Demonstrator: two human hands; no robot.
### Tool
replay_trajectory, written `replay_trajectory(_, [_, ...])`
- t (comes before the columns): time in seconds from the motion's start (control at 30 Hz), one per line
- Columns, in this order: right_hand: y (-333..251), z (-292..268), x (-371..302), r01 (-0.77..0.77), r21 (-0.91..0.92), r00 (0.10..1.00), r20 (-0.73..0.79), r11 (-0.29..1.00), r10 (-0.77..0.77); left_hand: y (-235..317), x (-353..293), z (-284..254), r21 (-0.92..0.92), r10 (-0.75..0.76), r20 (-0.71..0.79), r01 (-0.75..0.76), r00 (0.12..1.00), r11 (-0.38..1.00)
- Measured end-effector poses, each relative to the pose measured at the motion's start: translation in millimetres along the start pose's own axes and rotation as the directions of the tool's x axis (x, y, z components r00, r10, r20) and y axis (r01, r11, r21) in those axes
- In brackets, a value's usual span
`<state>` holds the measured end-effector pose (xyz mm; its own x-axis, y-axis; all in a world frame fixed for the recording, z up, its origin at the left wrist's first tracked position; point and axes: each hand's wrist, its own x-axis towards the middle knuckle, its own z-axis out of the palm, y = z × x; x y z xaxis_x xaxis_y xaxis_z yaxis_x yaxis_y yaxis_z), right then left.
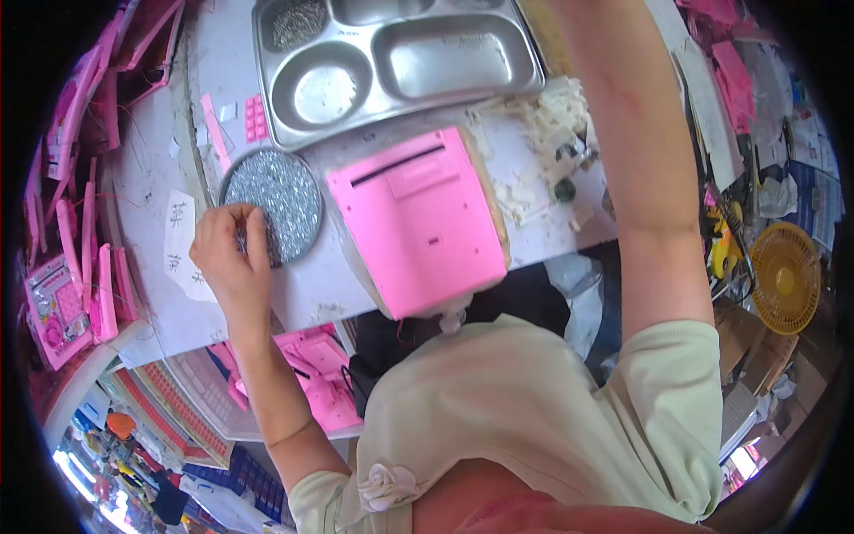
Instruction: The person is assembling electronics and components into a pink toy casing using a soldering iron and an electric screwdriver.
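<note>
My left hand [229,249] is at the left edge of a round dish [318,230] heaped with small shiny metal pieces [276,196] that look like screws. Its fingers are curled together, with thumb and fingertips over the pieces; anything between them is too small to make out. To the right of the dish a pink plastic housing [418,218] lies in front of me, with a dark slot near its far end and several small holes. My right forearm [645,151] reaches far forward past the housing, and the hand is beyond the top edge of the picture.
A compartmented steel tray [356,116] stands at the far side, small metal bits in one compartment. White plastic pieces [543,151] lie in a loose pile right of the housing. Pink parts [98,267] crowd the left; a yellow basket [785,278] stands at the right.
</note>
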<state>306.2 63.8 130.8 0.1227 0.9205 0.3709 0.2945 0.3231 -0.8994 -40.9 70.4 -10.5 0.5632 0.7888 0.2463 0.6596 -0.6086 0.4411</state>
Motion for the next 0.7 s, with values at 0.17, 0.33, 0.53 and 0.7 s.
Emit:
replay_trajectory(0.17, [-35.7, -47.9, -20.9, -0.321, 0.2, 0.928, 0.264, 0.926, 0.265, 1.8, 3.0, 4.0, 0.069, 0.09, 0.06, -0.094, 0.994, 0.993])
replay_trajectory(0.33, [23.4, -62.1, -88.9, -0.066, 0.434, 0.991, 0.131, 0.899, 0.01, -1.6, -1.9, 0.7, -0.062, 0.067, 0.067, -0.063, 0.996, 0.996])
replay_trajectory(0.53, [20.5, -68.2, -130.4, -0.189, 0.59, 0.966, 0.255, 0.785, 0.041, 58.3, 5.2, -5.8, -0.158, 0.166, 0.156, -0.141, 0.974, 0.977])
replay_trajectory(0.7, [2.7, -37.7, -133.3, -0.178, 0.695, 0.922, 0.366, 0.697, -0.129, 118.9, 6.2, 4.8, -0.478, 0.35, 0.226, -0.21, 0.909, 0.853])
